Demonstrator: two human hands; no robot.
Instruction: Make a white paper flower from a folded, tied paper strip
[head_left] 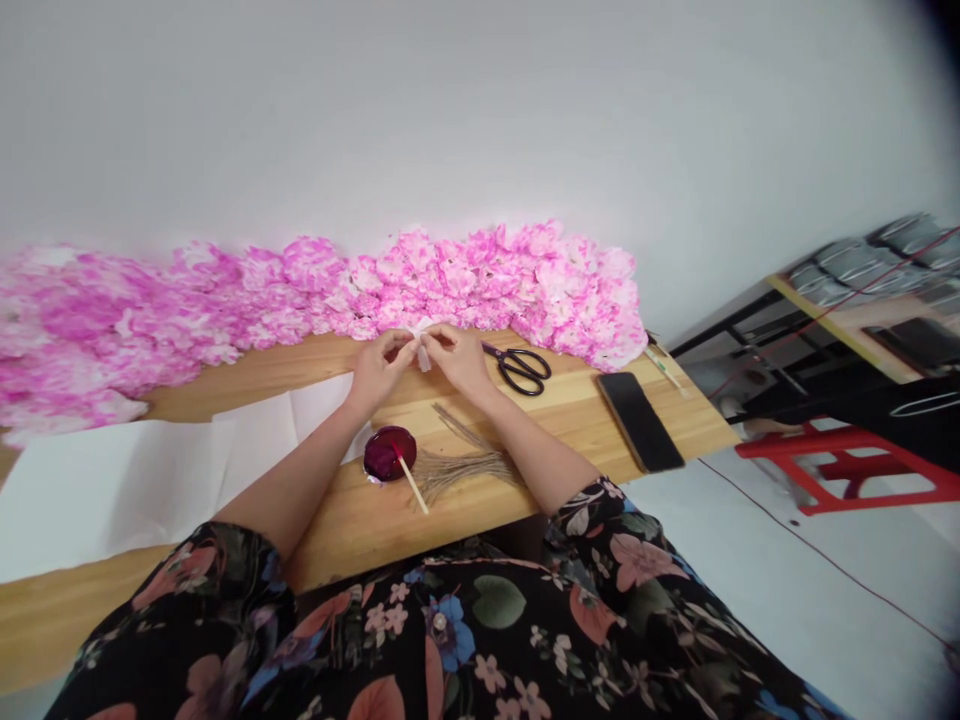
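Between my fingertips is a small piece of thin white paper [424, 357], gathered and pinched from both sides. My left hand [381, 368] is closed on its left side, thumb and fingers together. From the right, my right hand [459, 360] pinches the same paper. Just right of my right hand lie black-handled scissors [523, 370], their blades partly hidden. Nearer me stands a small dish of dark magenta liquid [390, 453] with a pale stick [411, 480] resting in it. A bundle of thin brownish stems [469, 465] spreads beside the dish, partly under my right forearm.
Pink and white paper flowers [300, 285] are heaped along the wall. White paper sheets [150, 480] cover the table's left. A black phone [640, 422] and a thin brush-like stick [664, 365] lie at the right end. Past the table edge stands a red stool [847, 468].
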